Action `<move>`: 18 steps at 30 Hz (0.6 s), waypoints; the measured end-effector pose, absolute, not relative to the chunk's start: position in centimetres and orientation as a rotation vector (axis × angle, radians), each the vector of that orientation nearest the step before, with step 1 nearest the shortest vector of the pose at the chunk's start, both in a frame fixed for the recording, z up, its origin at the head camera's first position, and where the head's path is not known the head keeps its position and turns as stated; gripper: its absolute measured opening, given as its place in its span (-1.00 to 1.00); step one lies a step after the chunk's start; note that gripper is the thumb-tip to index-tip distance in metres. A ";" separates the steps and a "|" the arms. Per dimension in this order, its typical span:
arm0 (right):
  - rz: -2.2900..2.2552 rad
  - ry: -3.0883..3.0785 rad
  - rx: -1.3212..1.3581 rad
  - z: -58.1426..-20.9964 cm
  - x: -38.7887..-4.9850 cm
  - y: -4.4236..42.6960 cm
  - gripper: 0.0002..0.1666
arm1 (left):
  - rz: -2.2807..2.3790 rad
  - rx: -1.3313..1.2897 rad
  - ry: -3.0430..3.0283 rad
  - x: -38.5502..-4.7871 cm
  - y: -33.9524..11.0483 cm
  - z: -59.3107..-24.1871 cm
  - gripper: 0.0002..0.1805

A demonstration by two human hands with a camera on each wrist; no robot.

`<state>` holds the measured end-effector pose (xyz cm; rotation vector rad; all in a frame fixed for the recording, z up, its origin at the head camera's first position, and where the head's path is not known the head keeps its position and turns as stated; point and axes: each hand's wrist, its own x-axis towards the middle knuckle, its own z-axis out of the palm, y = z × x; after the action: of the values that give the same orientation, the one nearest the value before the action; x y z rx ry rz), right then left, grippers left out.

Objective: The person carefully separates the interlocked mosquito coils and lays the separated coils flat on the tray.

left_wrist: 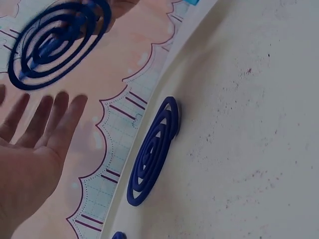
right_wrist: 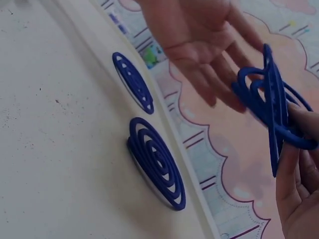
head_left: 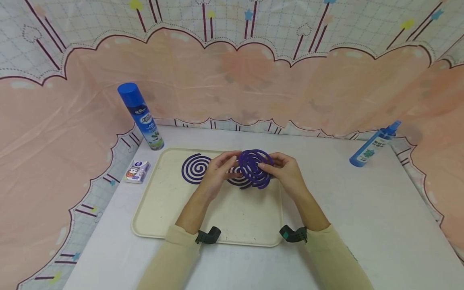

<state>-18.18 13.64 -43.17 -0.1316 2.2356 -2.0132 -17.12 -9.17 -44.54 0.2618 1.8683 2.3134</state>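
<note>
My right hand (head_left: 287,171) pinches a pair of overlapping purple-blue mosquito coils (head_left: 255,167) by their right side, raised above the tray. They cross at an angle in the right wrist view. My left hand (head_left: 216,171) is beside them on the left; its fingers reach toward them, fairly straight, in the left wrist view (left_wrist: 37,154). Whether its fingertips touch a coil is unclear. On the cream tray (head_left: 170,213) a single coil (head_left: 199,169) lies at the back left. Another coil (right_wrist: 158,158) lies to its right, partly hidden by my hands and the held coils in the head view.
A blue spray can (head_left: 145,119) stands beyond the tray's back left corner. Beside its left edge sits a small printed box (head_left: 137,172). At the far right of the white table (head_left: 348,209) is a blue spray bottle (head_left: 373,149). Patterned cloth (head_left: 232,88) hangs behind.
</note>
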 end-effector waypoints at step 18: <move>-2.068 2.152 -0.224 -43.7 -17.9 14.2 -0.46 | 2.555 0.068 1.718 -17.4 -9.2 -44.6 -0.47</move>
<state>-17.88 14.25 -43.74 -0.2239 2.1524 -2.0684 -17.41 -9.18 -44.63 0.0677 1.7178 2.5547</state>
